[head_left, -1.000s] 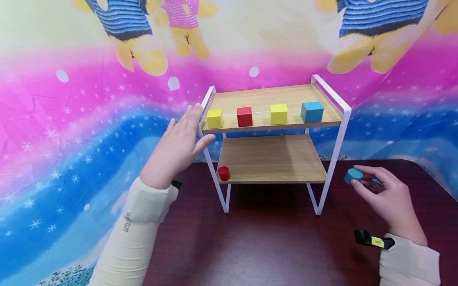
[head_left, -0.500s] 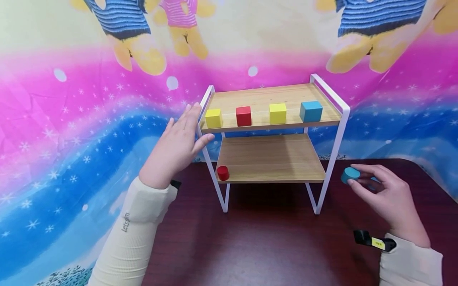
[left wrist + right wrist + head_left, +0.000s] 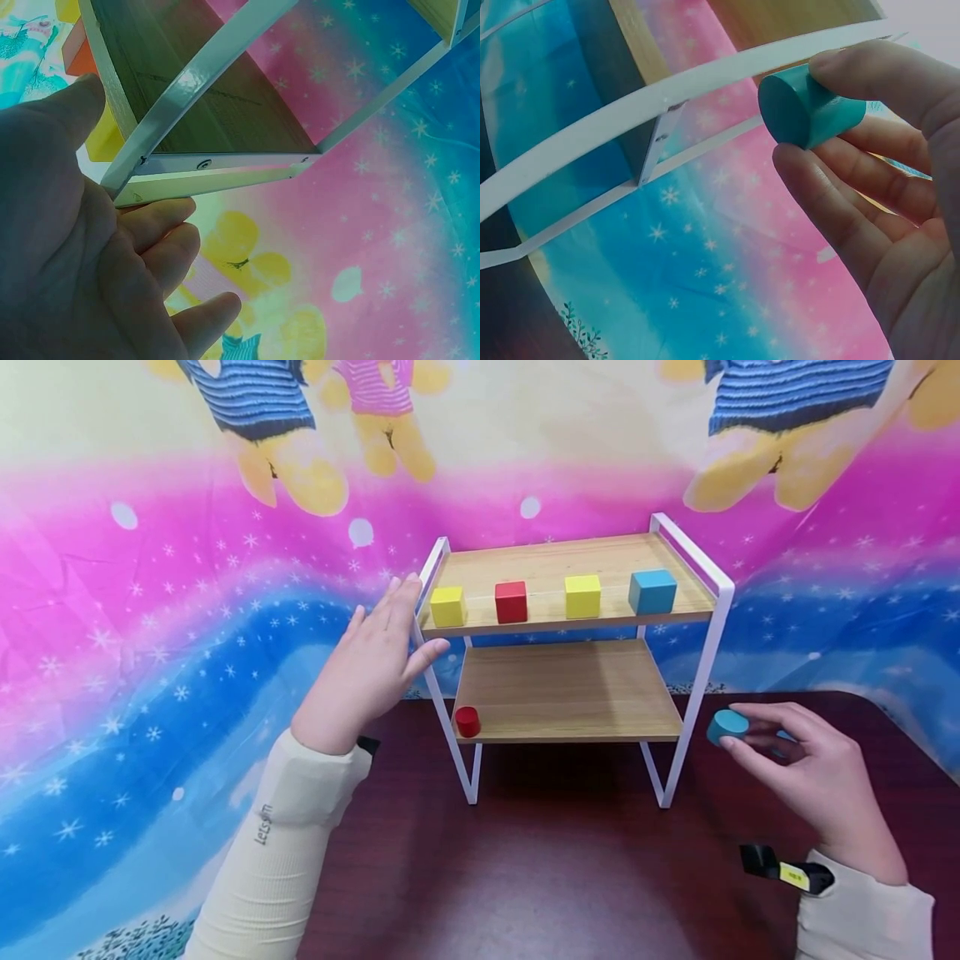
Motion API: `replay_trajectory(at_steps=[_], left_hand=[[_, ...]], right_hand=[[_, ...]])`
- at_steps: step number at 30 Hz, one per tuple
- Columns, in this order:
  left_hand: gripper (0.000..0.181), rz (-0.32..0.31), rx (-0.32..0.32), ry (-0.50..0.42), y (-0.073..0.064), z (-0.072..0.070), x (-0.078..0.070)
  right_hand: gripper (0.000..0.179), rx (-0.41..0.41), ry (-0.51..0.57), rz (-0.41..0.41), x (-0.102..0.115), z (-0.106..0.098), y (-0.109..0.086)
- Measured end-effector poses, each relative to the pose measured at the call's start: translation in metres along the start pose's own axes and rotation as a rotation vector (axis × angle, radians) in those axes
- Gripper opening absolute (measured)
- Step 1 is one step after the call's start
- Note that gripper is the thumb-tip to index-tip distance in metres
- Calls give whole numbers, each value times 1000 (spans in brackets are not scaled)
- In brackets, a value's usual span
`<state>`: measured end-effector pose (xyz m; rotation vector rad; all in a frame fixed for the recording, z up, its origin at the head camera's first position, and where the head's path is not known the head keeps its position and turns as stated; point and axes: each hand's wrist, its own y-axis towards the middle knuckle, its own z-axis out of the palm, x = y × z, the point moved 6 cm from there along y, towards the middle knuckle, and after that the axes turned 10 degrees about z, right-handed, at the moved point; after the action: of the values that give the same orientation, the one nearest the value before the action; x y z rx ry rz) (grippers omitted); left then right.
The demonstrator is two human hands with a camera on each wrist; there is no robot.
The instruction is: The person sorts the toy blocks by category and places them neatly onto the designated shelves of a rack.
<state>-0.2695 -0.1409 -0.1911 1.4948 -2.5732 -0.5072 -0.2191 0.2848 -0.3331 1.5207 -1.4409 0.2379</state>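
Note:
My left hand (image 3: 363, 668) is at the upper left side of a two-tier shelf (image 3: 570, 693), fingers extended and thumb apart. In the left wrist view its fingers (image 3: 172, 255) lie by the white frame; whether they touch it I cannot tell. To the right of the shelf, above the table, my right hand (image 3: 821, 777) pinches a blue cylinder block (image 3: 727, 726) between thumb and fingers. A small blue patch shows between those fingers, its nature unclear. On the lower shelf's front left corner stands a red cylinder block (image 3: 467, 722).
Along the top shelf's front edge sit a yellow cube (image 3: 447, 607), a red cube (image 3: 512, 602), another yellow cube (image 3: 582, 597) and a blue cube (image 3: 652, 592). White side frames (image 3: 701, 693) flank both boards. The shelf stands on a dark red table (image 3: 555, 877) before a patterned cloth (image 3: 225, 568).
The right hand has shifted slightly left with the blue cylinder block, closer to the shelf. The left hand and the other blocks hold their places.

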Motion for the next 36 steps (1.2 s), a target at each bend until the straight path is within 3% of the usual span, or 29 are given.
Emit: replay_trajectory(at_steps=[11,25,36], left_hand=[[88,3,-5,-2,0,1,0],[88,6,-15,-5,0,1,1],[87,14,-19,-6,0,0,1]], right_hand=[[50,0,67,-63,17,4,-1],[53,-3,68,-95,34,14,-4],[62,-16,87,-200,50,22,-8]])
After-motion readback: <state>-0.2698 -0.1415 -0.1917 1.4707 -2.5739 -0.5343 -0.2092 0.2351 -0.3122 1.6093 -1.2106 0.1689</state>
